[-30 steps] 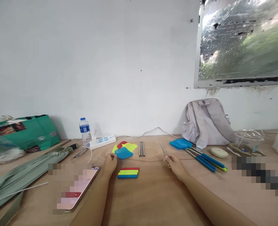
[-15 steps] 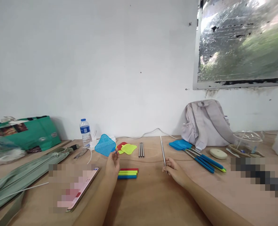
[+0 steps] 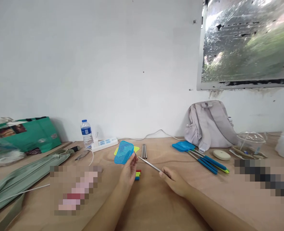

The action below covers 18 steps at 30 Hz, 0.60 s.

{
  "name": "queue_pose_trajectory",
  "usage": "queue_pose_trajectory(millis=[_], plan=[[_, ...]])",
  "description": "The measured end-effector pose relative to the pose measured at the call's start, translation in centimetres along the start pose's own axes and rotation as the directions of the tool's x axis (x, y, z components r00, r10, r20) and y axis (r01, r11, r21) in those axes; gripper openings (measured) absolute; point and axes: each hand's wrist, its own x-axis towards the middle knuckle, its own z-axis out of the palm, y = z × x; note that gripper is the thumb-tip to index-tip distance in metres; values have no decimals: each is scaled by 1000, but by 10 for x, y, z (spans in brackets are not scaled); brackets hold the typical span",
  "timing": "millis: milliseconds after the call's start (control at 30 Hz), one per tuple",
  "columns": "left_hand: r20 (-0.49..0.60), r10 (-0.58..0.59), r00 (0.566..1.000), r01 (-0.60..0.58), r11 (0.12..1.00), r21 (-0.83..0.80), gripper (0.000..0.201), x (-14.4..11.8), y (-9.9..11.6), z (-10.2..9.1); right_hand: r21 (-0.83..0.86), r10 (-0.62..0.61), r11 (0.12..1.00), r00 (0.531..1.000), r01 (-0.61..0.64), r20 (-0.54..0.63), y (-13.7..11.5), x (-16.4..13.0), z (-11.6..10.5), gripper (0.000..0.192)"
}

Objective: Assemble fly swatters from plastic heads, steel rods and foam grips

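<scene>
Head view: rod [image 3: 150, 164] aslant, leftward

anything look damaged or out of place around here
The window looks worn: black patches mark its lower edge, and a brownish stain shows on the wall just below. On the table, nothing looks clearly spilled or broken.

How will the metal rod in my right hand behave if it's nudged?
The metal rod may roll, since it looks round and slim. Its shiny surface could be slippery, and it's probably stiff: held near one end, it shows no sag.
</scene>
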Motion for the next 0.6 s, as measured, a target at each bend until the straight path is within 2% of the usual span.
queue_pose_trajectory(millis=[200, 300, 433, 600], plan=[[48, -53, 997, 52, 998, 29, 13, -1, -8, -4, -16, -3, 1000, 1000, 3, -15, -2, -1, -2, 34], [36, -85, 996, 84, 996, 29, 14, -1, -6, -5, -11, -3, 1000, 1000, 3, -4, -1, -1, -3, 35], [34, -126, 991, 123, 990, 67, 16, -1, -3, -5, 29, -12, 999, 1000, 12, 15, 3, 1, -3, 39], [59, -136, 989, 128, 983, 129, 13, 0, -2, -5, 145, 62, 987, 998, -63, 14, 12, 5, -3, 42]])
